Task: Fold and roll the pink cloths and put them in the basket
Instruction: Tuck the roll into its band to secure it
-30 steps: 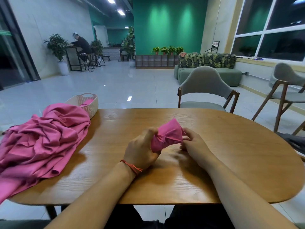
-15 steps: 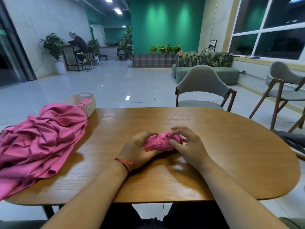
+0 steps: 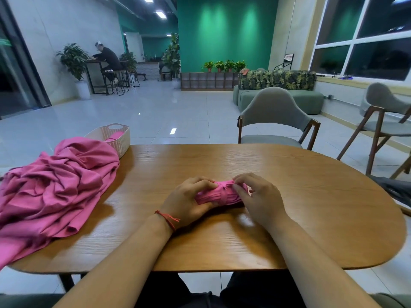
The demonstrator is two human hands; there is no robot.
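A tight pink cloth roll [image 3: 219,195] lies on the wooden table [image 3: 311,207] in front of me. My left hand [image 3: 189,200] curls round its left end, thumb underneath. My right hand [image 3: 259,196] holds the right end, fingertips pinching the cloth edge on top. A big heap of unfolded pink cloths [image 3: 51,185] covers the table's left side. Behind the heap stands a white woven basket [image 3: 121,138] with a pink roll [image 3: 114,136] showing inside it.
A grey chair [image 3: 275,121] stands at the far side of the table, another chair [image 3: 384,121] at the right. A dark object [image 3: 393,188] lies past the table's right edge. A person sits at a desk far off on the left.
One second ago the roll was lifted and tilted up between my hands. It has come down flat onto the table, and both hands have closed around its ends.
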